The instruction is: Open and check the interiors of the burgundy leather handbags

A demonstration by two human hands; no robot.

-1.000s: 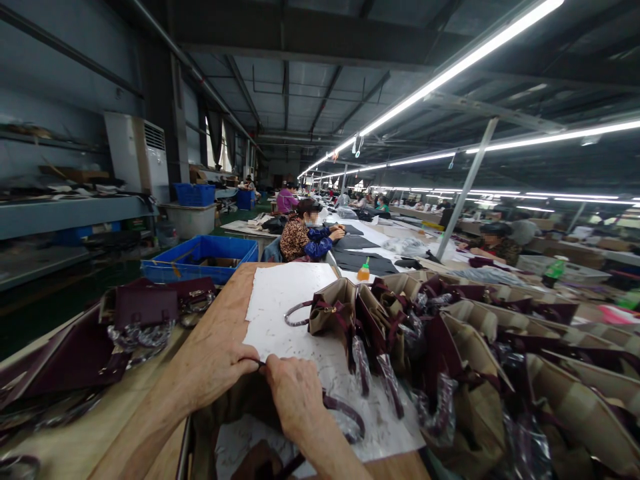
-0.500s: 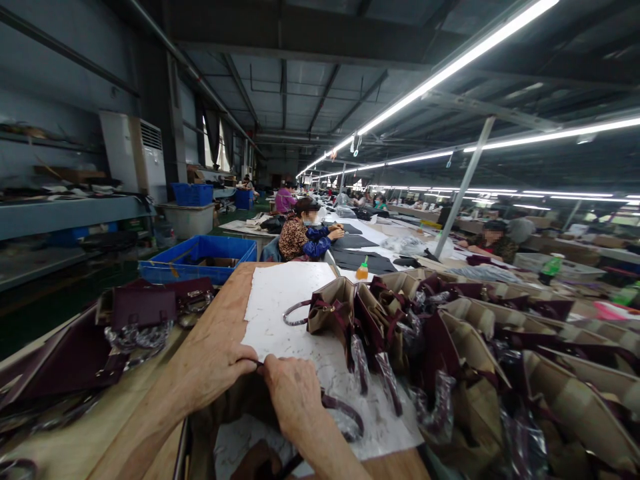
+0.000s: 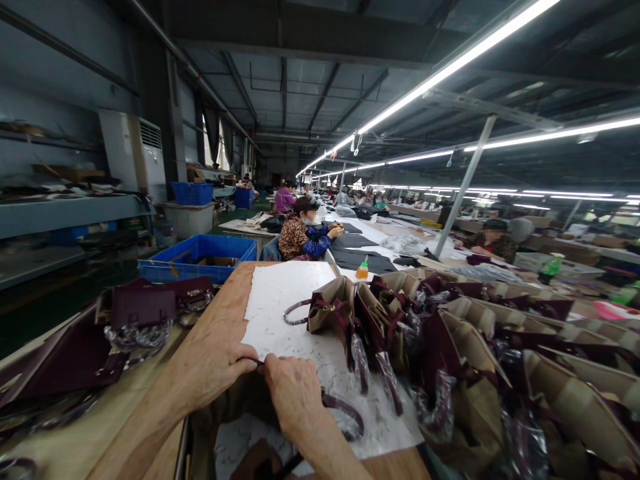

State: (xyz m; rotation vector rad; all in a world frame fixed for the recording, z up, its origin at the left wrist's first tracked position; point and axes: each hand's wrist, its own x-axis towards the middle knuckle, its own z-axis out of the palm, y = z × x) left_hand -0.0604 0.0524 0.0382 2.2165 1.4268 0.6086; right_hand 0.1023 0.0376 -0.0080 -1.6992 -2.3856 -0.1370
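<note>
Both hands meet low in the head view: the left hand (image 3: 220,370) and right hand (image 3: 293,393) pinch a dark strap (image 3: 343,408) of a tan bag lying over white paper (image 3: 285,300) on the wooden surface (image 3: 220,313). To the right stands a row of tan and maroon bags (image 3: 450,340); maroon bags (image 3: 143,307) lie left, near a blue crate (image 3: 200,257). A seated person (image 3: 303,237) works farther back.

Wooden bench (image 3: 220,313); white sheet (image 3: 285,300); bags (image 3: 450,333) atop.
</note>
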